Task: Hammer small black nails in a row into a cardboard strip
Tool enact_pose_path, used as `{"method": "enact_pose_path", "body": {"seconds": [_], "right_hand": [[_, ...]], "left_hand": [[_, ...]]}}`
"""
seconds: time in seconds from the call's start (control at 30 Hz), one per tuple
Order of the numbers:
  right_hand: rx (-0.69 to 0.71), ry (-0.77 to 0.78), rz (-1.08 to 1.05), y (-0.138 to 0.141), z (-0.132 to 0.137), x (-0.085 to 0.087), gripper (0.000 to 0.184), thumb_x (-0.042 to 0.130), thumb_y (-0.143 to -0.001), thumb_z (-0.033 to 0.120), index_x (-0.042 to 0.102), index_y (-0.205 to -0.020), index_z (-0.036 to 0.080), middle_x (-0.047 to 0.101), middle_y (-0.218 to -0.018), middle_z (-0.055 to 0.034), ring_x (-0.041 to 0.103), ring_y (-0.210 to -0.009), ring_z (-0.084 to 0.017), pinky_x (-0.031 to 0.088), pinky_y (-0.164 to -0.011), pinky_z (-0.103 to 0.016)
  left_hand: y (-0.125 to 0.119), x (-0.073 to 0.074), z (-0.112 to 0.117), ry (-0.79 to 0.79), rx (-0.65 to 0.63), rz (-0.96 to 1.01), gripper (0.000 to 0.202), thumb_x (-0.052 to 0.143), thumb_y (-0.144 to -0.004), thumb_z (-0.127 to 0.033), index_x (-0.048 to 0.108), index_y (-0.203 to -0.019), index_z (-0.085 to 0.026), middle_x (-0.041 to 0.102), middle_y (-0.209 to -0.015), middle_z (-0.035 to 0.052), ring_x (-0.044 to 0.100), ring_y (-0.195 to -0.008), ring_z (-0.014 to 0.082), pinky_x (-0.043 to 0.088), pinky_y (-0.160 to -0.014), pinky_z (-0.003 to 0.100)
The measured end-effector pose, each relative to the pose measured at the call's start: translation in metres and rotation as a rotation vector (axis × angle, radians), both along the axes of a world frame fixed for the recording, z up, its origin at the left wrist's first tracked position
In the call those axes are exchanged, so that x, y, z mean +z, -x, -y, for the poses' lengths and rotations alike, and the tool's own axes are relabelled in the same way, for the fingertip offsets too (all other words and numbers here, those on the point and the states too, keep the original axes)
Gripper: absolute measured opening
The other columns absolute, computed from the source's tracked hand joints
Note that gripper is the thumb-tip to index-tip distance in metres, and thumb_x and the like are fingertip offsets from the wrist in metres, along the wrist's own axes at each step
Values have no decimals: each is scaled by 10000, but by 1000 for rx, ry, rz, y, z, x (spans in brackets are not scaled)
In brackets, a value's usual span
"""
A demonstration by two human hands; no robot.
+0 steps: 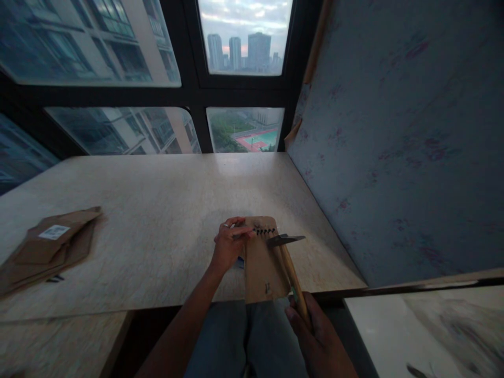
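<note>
A tan board [262, 273] with rounded corners lies at the counter's front edge, its near end jutting past the edge above my lap. Several small dark nail-like pieces [265, 231] stand in a row across its far part. My left hand [230, 244] rests at the board's left side, fingers pinched by the left end of that row; what they hold is too small to make out. My right hand [315, 331] is wrapped round the wooden handle of a hammer [292, 268]. The metal head is over the board's right side, just nearer than the row.
Flattened brown paper packets [59, 241] with a white label lie on the left of the pale counter [157, 210]. Dark-framed windows [192, 94] rise behind it. A flowered wall [394, 157] bounds the right side. A bluish item [240, 261] shows beside the board.
</note>
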State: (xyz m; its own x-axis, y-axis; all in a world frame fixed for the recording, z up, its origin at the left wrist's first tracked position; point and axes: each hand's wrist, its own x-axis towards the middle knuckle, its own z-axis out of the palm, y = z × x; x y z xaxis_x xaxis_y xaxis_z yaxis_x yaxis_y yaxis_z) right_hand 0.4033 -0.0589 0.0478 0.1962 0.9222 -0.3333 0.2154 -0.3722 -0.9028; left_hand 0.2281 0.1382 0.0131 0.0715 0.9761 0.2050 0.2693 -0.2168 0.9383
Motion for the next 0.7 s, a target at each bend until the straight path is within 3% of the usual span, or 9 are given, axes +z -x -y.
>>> {"method": "enact_pose_path", "body": {"seconds": [0.17, 0.33, 0.5, 0.7], "right_hand": [[-5, 4, -16, 0, 0, -2, 504, 510, -868, 698, 595, -921, 204, 562, -712, 13, 543, -681, -170, 414, -634, -248], [-27, -19, -12, 0, -1, 2, 498, 532, -851, 700, 608, -898, 210, 584, -753, 1, 564, -741, -183, 428, -690, -248], [-92, 10, -64, -2, -1, 6, 468, 605, -820, 670, 623, -913, 212, 601, -757, -11, 583, -748, -200, 454, -672, -249], [-77, -16, -136, -5, -5, 23, 441, 611, -829, 640, 633, -927, 211, 624, -761, -22, 593, -741, -203, 469, -658, -250]], "left_hand": [[-2, -4, 1, -25, 24, 4, 81, 780, -747, -311, 806, -807, -263, 673, -1162, 86, 616, -1112, 268, 494, -1024, 467], [-5, -7, 2, -51, 45, 49, 85, 766, -757, -315, 805, -806, -258, 663, -1175, 83, 614, -1119, 256, 481, -1047, 462], [-2, -1, 5, -80, 35, -57, 69, 747, -778, -290, 809, -808, -284, 680, -1176, 68, 571, -1166, 275, 454, -1059, 489], [0, 2, 8, -110, 25, -84, 127, 690, -815, -263, 813, -833, -292, 696, -1185, 65, 562, -1175, 286, 436, -1060, 522]]}}
